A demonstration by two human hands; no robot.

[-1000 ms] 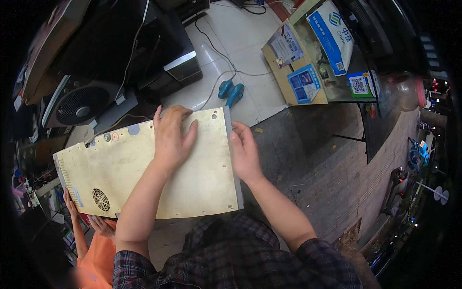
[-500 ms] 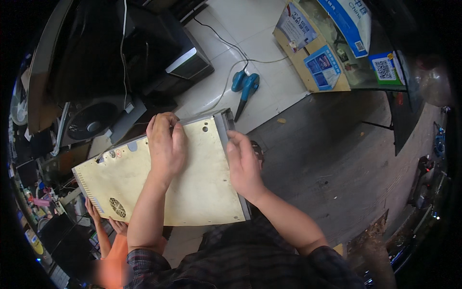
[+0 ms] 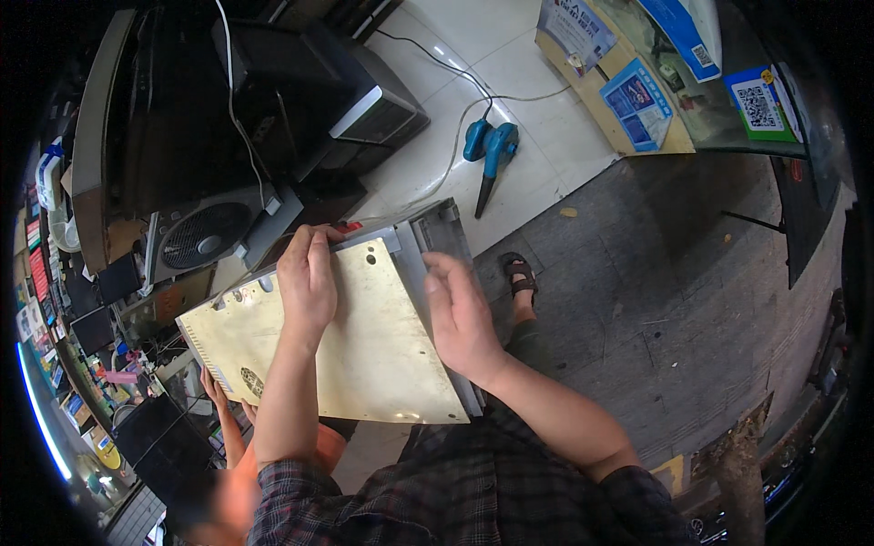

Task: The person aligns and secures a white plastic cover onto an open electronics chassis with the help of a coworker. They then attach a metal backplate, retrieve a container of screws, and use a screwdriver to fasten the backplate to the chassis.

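Observation:
A flat pale-yellow metal cover panel [image 3: 378, 364] lies across a grey metal computer case [image 3: 439, 218] held in front of me. At the case's right end the panel sits askew, leaving a strip of grey frame bare. My left hand [image 3: 308, 278] curls its fingers over the panel's far edge, the fingertips partly hidden. Beside the right end, my right hand [image 3: 462, 318] has its fingers extended and the thumb near the bare frame; I cannot tell if it touches. Another person's hand [image 3: 215, 389] supports the panel's left end from the near side.
Beyond the case stand a dark computer tower [image 3: 378, 100] and a grey box with a round fan grille [image 3: 205, 235]. A blue blower [image 3: 492, 146] lies corded on the white tiles. A glass-topped wooden counter [image 3: 583, 86] is at the far right. A sandalled foot [image 3: 519, 273] shows beside the case.
The cover panel has shifted left and turned against the case, exposing more grey frame at the right end. My right hand has come slightly off the edge. The whole view has swung a little.

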